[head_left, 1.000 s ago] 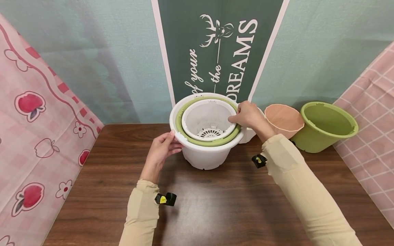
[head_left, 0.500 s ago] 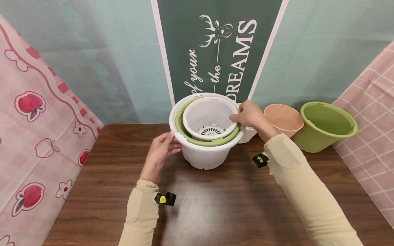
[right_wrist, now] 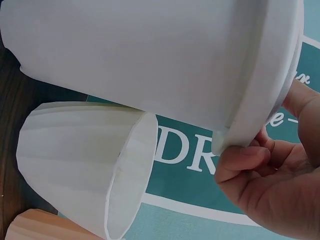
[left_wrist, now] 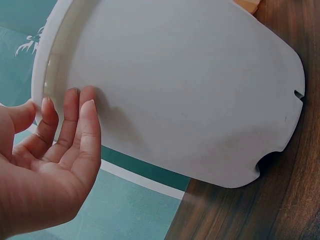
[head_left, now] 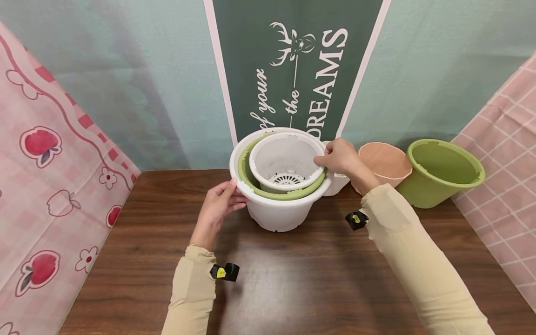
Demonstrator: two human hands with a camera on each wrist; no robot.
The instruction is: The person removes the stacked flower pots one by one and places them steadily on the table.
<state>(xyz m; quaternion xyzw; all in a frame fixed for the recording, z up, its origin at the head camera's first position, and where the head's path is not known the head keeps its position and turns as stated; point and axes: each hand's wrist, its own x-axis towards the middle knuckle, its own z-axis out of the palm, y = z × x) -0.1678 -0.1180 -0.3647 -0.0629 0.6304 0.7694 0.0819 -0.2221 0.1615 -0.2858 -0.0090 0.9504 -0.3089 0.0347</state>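
Note:
Three flower pots are nested together: a large white pot (head_left: 278, 216) outside, a green pot (head_left: 307, 190) within it, and a small white pot (head_left: 284, 156) with a slotted base innermost. My left hand (head_left: 219, 202) holds the large pot's rim from the left, thumb at the edge and fingers (left_wrist: 90, 127) against the wall below. At the right side, my right hand (head_left: 341, 160) pinches the small white pot's rim, which sits raised above the green rim. The right wrist view shows curled fingers (right_wrist: 245, 162) at the rim, partly hidden behind it.
To the right stand a white faceted pot (right_wrist: 75, 155), mostly hidden behind the right hand in the head view, a peach faceted pot (head_left: 385, 160) and another green pot (head_left: 444, 172). The wooden table (head_left: 272, 284) meets a patterned cloth backdrop (head_left: 184, 93) behind.
The small white pot has risen slightly inside the green one and shifted a little right, along with my right hand. My left hand has stayed at the large pot's rim.

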